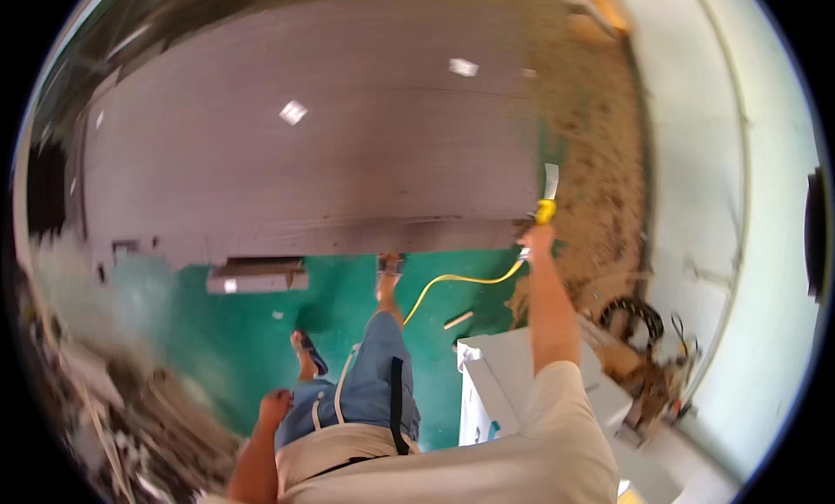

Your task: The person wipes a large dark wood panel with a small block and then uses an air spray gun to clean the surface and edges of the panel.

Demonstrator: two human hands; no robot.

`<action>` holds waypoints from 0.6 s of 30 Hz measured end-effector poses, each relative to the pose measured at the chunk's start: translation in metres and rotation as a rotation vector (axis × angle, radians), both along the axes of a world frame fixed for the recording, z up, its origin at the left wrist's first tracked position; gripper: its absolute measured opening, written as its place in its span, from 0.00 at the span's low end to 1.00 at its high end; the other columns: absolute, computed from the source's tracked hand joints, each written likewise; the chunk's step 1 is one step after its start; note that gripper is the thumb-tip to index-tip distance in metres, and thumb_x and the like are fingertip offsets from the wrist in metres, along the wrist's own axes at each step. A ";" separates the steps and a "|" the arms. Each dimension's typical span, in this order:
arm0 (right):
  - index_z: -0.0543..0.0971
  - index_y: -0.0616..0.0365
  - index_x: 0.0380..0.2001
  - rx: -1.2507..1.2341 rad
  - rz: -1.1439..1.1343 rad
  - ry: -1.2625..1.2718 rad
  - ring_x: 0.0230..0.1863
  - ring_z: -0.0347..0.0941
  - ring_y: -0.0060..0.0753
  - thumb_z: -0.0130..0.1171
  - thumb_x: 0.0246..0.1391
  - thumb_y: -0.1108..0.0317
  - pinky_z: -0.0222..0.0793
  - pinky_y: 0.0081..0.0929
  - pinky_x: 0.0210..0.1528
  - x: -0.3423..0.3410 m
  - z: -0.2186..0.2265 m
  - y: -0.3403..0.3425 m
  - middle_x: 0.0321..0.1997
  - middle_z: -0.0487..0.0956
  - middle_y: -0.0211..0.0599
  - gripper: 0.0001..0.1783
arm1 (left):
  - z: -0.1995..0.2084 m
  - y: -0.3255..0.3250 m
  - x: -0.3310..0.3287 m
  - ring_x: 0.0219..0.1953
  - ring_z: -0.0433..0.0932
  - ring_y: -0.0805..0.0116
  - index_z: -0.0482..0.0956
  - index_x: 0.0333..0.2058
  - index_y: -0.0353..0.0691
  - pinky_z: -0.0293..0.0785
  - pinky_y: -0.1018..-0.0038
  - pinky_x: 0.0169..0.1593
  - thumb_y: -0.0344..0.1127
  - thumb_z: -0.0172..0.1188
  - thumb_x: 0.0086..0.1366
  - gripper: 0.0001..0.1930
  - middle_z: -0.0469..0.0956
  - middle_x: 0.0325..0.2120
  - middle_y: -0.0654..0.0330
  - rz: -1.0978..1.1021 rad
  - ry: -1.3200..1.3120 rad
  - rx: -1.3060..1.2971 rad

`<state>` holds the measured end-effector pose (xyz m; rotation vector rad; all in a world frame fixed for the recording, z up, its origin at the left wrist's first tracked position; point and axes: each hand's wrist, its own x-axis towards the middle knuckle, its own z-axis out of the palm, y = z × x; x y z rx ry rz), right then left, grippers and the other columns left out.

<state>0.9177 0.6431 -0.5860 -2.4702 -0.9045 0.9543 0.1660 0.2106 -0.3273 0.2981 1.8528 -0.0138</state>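
Stretched out to the right, my right hand (539,237) is closed around a yellow air blow gun (545,211). Its pale nozzle end points away from me, past the right edge of a large brown-grey board surface (330,165). From below the hand a yellow hose (461,278) curves down and left toward my leg. My left hand (277,407) hangs low beside my shorts, fingers curled in with nothing visible in them; it is well apart from the board.
Two white paper scraps (294,113) lie on the board. Sawdust (600,156) covers the strip along the right wall. A white cabinet (504,373) stands beside my right arm. On the green floor (357,321) lies a small wooden strip (458,320). Scrap wood (130,417) is piled at lower left.
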 end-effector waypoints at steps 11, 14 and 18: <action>0.70 0.63 0.66 0.040 -0.195 0.483 0.51 0.76 0.43 0.62 0.70 0.57 0.75 0.45 0.54 0.112 0.067 0.112 0.57 0.79 0.42 0.29 | 0.006 0.035 0.120 0.48 0.85 0.49 0.87 0.48 0.50 0.80 0.57 0.52 0.51 0.61 0.68 0.17 0.87 0.43 0.52 -0.262 0.113 -0.034; 0.67 0.57 0.70 -0.004 -0.160 0.565 0.59 0.74 0.46 0.60 0.71 0.50 0.72 0.48 0.63 0.094 0.075 0.125 0.63 0.77 0.41 0.33 | 0.001 0.040 0.113 0.47 0.85 0.47 0.87 0.47 0.49 0.80 0.55 0.52 0.52 0.61 0.67 0.18 0.87 0.43 0.52 -0.296 0.186 -0.031; 0.66 0.54 0.71 -0.237 -0.078 0.582 0.62 0.72 0.39 0.58 0.69 0.37 0.72 0.48 0.59 0.064 0.108 0.161 0.65 0.75 0.39 0.41 | -0.034 0.073 0.078 0.43 0.86 0.47 0.87 0.43 0.44 0.81 0.53 0.49 0.51 0.61 0.66 0.18 0.87 0.38 0.51 -0.378 0.345 -0.040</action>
